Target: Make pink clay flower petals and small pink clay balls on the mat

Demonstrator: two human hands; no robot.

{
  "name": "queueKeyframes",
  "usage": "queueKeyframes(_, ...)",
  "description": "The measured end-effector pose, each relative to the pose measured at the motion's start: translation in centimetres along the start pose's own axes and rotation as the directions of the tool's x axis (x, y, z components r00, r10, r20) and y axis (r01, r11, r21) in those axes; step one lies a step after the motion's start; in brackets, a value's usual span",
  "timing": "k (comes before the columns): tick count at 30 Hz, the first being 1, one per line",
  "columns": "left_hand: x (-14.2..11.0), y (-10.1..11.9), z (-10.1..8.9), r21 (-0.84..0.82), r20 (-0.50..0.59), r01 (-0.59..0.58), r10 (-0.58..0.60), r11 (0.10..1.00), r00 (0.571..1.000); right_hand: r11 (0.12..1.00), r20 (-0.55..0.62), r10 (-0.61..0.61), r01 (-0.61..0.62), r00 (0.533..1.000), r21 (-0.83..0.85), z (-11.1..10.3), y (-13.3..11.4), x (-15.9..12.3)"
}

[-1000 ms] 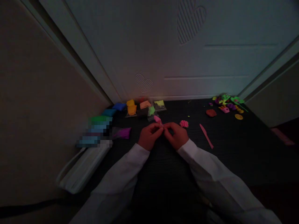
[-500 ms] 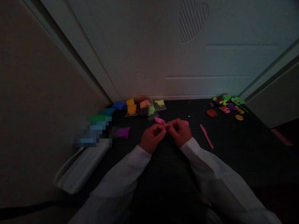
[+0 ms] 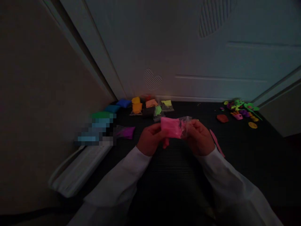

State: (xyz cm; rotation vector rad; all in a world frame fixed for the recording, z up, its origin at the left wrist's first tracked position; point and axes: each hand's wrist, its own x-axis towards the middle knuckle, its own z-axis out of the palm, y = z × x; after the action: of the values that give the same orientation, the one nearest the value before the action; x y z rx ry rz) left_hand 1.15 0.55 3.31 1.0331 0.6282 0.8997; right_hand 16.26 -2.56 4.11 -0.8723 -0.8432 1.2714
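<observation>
Between my hands, above the dark table, is a clear plastic bag of pink modelling clay [image 3: 171,127], its broad side toward me. My left hand [image 3: 151,138] pinches the filled left end between thumb and fingers. At the right, my right hand [image 3: 199,136] grips the clear, loose end of the bag. Partly covered by my right hand and sleeve lies a pink plastic knife [image 3: 217,144]. A bag of purple clay [image 3: 128,132] rests to the left of my left hand.
Behind the hands lie bags of orange [image 3: 137,108], light green [image 3: 158,110] and yellow clay [image 3: 167,104]. Small coloured clay figures [image 3: 244,110] and a red clay piece [image 3: 222,118] sit at the right. A white power strip [image 3: 82,168] lies left. A pale panel [image 3: 188,56] stands behind.
My hands have moved apart, and the pink bag is now stretched flat between them, broad side showing. The view has shifted slightly, so the table things appear further right.
</observation>
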Motion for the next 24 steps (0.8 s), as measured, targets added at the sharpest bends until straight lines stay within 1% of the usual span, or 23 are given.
queueKeyframes(2,-0.3,0.3,0.2,-0.059,0.018,0.001,0.0,0.998,1.0,1.0,0.011,-0.006,0.006,1.0,-0.016,0.2,-0.4,-0.4)
queueKeyframes(5,-0.6,0.7,0.5,-0.115,0.054,0.037,-0.031,0.993,0.998,0.999,-0.006,0.001,-0.001,1.0,-0.04,0.6,-0.8,-0.9)
queueKeyframes(8,-0.8,1.0,0.5,-0.136,0.093,0.083,-0.071,0.987,0.993,0.998,-0.016,0.039,-0.04,0.999,-0.039,0.8,-1.1,-1.2)
queueKeyframes(10,-0.9,1.0,0.4,-0.141,0.103,0.08,-0.065,0.987,0.993,0.998,-0.002,0.064,-0.064,0.998,-0.018,0.9,-1.2,-1.3)
queueKeyframes(12,-0.9,0.7,0.4,-0.123,0.085,0.064,-0.054,0.99,0.995,0.996,-0.005,0.086,-0.086,0.996,-0.001,0.9,-1.2,-1.3)
queueKeyframes(14,-0.9,0.4,0.4,-0.076,0.037,0.05,-0.048,0.996,0.998,0.995,-0.05,0.095,-0.095,0.994,-0.002,0.8,-1.1,-1.2)
queueKeyframes(16,-0.9,0.2,0.5,0.016,-0.029,0.032,-0.032,0.999,0.999,0.995,-0.123,0.091,-0.095,0.988,-0.025,0.6,-0.9,-1.1)
queueKeyframes(17,-1.0,0.1,0.6,0.089,-0.062,0.02,-0.015,0.996,0.998,0.995,-0.159,0.089,-0.096,0.983,-0.036,0.4,-0.8,-1.0)
queueKeyframes(19,-1.1,0.1,0.8,0.274,-0.104,0.012,0.017,0.962,0.994,0.993,-0.228,0.093,-0.105,0.969,-0.044,0.2,-0.6,-0.8)
queueKeyframes(21,-1.3,0.2,0.9,0.396,-0.116,-0.019,0.07,0.918,0.991,0.991,-0.273,0.115,-0.128,0.955,-0.032,-0.1,-0.5,-0.6)
queueKeyframes(23,-1.4,0.2,1.0,0.427,-0.116,-0.019,0.075,0.904,0.99,0.986,-0.279,0.142,-0.159,0.95,-0.039,-0.5,-0.3,-0.4)
queueKeyframes(24,-1.4,0.1,1.0,0.422,-0.111,-0.009,0.062,0.907,0.992,0.981,-0.28,0.151,-0.178,0.948,-0.073,-0.7,-0.2,-0.3)
